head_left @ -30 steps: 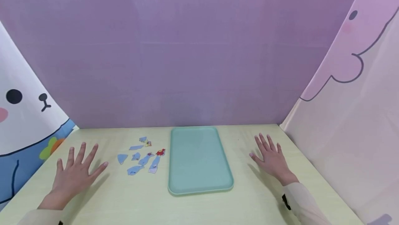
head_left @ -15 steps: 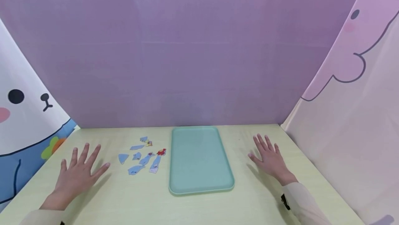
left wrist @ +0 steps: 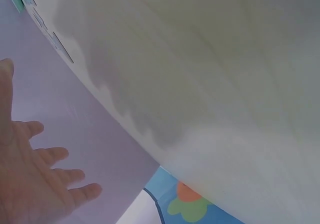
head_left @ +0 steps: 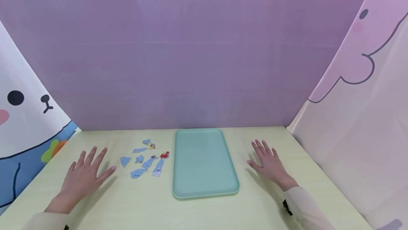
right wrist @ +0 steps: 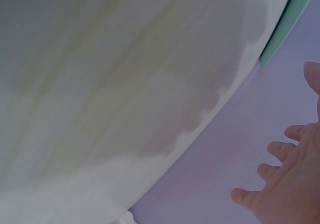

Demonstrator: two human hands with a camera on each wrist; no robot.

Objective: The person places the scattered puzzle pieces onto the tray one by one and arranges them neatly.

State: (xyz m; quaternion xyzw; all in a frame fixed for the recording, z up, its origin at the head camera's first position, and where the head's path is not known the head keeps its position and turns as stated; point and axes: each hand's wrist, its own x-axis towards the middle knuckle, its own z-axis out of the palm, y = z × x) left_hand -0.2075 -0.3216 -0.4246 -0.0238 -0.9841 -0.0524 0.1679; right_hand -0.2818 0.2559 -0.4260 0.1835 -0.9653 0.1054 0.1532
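My left hand (head_left: 83, 178) is held over the left part of the table, palm down, fingers spread and holding nothing. Just right of it lie several small blue puzzle pieces (head_left: 138, 173), one with a red figure (head_left: 164, 155) and one with a yellow figure (head_left: 151, 146). A flat mint-green tray (head_left: 205, 162) lies upright in the middle, right of the pieces. On the tray's far side, my right hand (head_left: 271, 166) is also palm down with straight fingers, apart from the tray. Both wrist views show the left hand (left wrist: 35, 179) and right hand (right wrist: 290, 184) with nothing in them.
The pale wooden table (head_left: 153, 208) ends at a purple backdrop (head_left: 204, 52). Printed cloths with cartoon figures hang along the left side (head_left: 25, 127) and the right side (head_left: 366, 134). Shadows of both hands fall on the tabletop.
Both hands have moved a little inward: the left hand toward the puzzle pieces, the right hand toward the tray. Pieces and tray have stayed in place.
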